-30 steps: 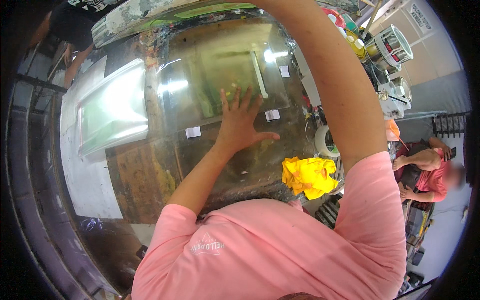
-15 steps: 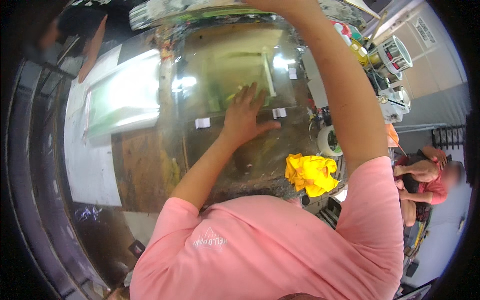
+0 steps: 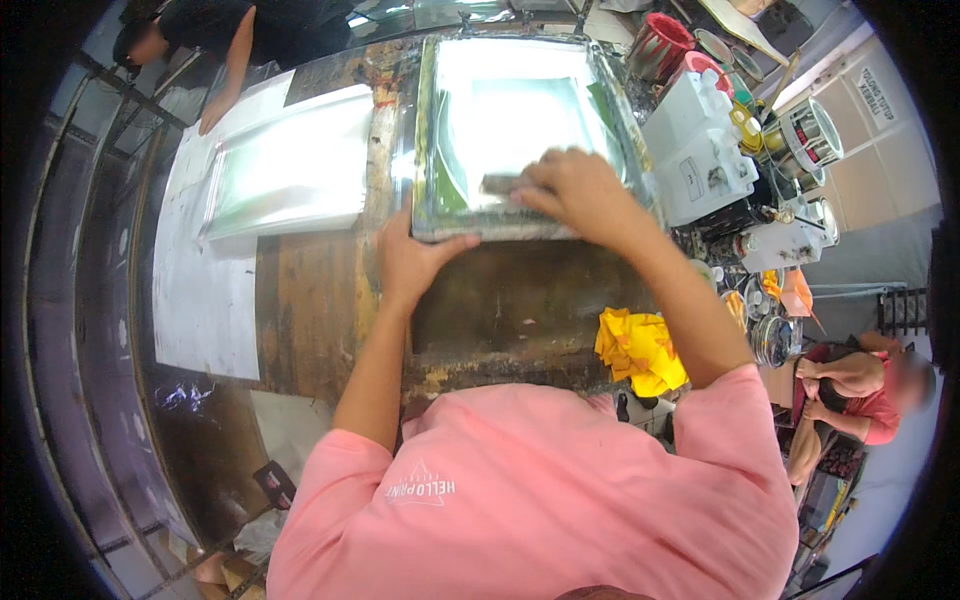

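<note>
A screen-printing frame (image 3: 520, 228) lies flat on the table before me, its mesh (image 3: 520, 120) bright with glare and green toward the edges. My right hand (image 3: 580, 195) is closed on a dark squeegee (image 3: 500, 184), which rests on the mesh near the frame's near side. My left hand (image 3: 410, 262) holds the frame's near left corner, its thumb stretched along the near edge. The other left fingers are partly hidden at the corner. What lies under the mesh cannot be seen.
A crumpled yellow cloth (image 3: 640, 350) lies at the table's right edge. White jugs (image 3: 700, 150), paint cans (image 3: 805, 135) and red tubs (image 3: 662, 45) crowd the right side. Left of the frame is a shiny clear-covered stack (image 3: 290, 165). One co-worker's arm (image 3: 232, 70) reaches in there; another person (image 3: 850, 390) sits right.
The frame has come down over the table. My right hand has come back from the far side and now holds the squeegee. My left hand moved from the table surface to the frame's corner.
</note>
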The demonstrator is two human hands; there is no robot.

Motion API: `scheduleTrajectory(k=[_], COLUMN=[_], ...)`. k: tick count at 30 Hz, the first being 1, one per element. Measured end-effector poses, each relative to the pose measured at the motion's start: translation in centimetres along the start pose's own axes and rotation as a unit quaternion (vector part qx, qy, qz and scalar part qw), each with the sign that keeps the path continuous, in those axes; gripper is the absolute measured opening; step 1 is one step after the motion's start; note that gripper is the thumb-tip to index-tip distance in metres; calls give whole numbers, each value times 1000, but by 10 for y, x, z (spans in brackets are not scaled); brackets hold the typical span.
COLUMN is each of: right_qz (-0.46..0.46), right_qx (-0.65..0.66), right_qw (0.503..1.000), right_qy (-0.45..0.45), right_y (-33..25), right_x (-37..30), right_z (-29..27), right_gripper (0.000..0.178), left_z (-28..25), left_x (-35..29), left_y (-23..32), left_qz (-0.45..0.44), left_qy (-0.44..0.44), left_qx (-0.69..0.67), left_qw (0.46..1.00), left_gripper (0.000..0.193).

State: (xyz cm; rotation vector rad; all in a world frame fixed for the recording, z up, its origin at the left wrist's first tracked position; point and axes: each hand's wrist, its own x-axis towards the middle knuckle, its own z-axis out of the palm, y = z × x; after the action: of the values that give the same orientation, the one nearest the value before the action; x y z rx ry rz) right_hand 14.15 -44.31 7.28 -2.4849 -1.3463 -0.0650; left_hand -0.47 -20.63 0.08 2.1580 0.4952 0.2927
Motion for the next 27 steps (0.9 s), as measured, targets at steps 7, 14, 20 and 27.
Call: scheduleTrajectory(k=[7,14,20,27], right_qz=[26,0,43,52], right_qx=[-26,-52,-40,-96], right_qw=[999,990,996,992], right_qy=[40,128,-60,67], right_y=[-17,64,149,142], right_x=[-38,61,190,175], right_z=[64,96,63,88], right_gripper=[36,37,50,50], left_z=[28,25,23,24], left_x=[-6,-5,-4,-4], left_y=[-46,-50,-47,-49], left_qz=[102,107,131,163], left_qy=[82,60,89,101], left_qx=[238,200,181,144], left_qw=[963,972,971,971], left_gripper=[120,123,127,129])
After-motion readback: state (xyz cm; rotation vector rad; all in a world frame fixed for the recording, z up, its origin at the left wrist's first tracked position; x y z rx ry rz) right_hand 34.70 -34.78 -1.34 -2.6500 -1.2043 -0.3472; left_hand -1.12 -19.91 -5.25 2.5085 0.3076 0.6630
